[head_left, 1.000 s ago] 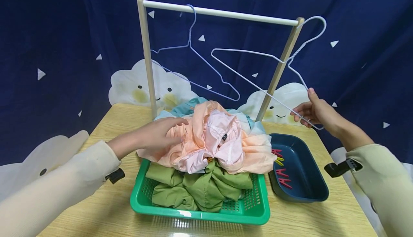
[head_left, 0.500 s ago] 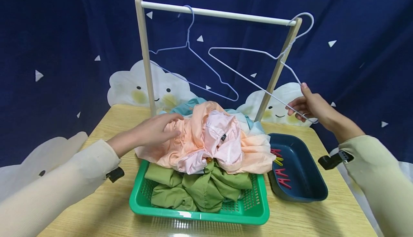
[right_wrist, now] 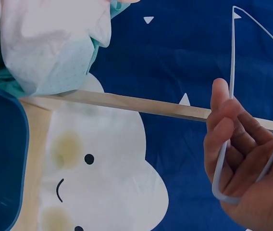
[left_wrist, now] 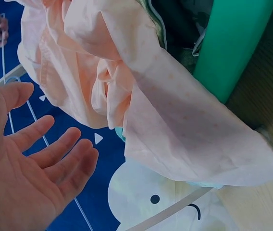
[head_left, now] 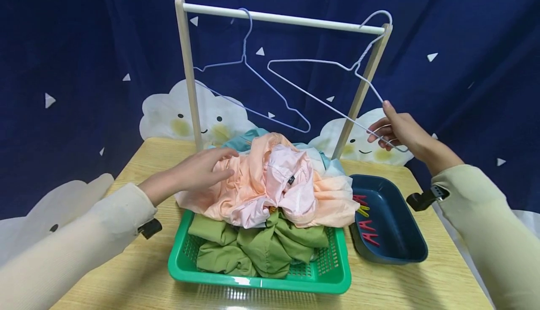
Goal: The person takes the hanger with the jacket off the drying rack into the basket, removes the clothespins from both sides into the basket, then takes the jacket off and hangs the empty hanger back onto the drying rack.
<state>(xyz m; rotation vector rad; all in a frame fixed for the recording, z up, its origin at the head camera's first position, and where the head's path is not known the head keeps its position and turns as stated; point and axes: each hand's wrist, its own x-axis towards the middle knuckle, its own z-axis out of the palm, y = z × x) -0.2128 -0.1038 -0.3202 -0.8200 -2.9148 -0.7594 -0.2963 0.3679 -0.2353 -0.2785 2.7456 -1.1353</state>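
The right hand [head_left: 401,129] holds the white wire hanger [head_left: 329,105] at its right corner; its grip is bent around the wire, with the thumb on the sloping arm and the fingers at the lower bar. The hanger is tilted, and its hook is seen over the right end of the rack's white rail [head_left: 278,17]; if it touches there, I cannot tell. The grip of the left hand [head_left: 201,169] is spread, with the fingers slightly bent, just beside the peach garment [head_left: 244,174]. This garment lies, together with pale pink cloth [head_left: 291,160], over the far part of the green basket [head_left: 261,283], near the middle of the counter [head_left: 147,164]. An olive-green garment [head_left: 266,249] fills the basket's nearer part, and turquoise cloth [head_left: 242,141] shows behind. Toward the counter's right edge stands the dark blue tray [head_left: 398,235], where red and yellow clothes pegs lie along its left side. Above the clothes, a bluish-purple hanger [head_left: 264,79] hangs from the left part of the rail.
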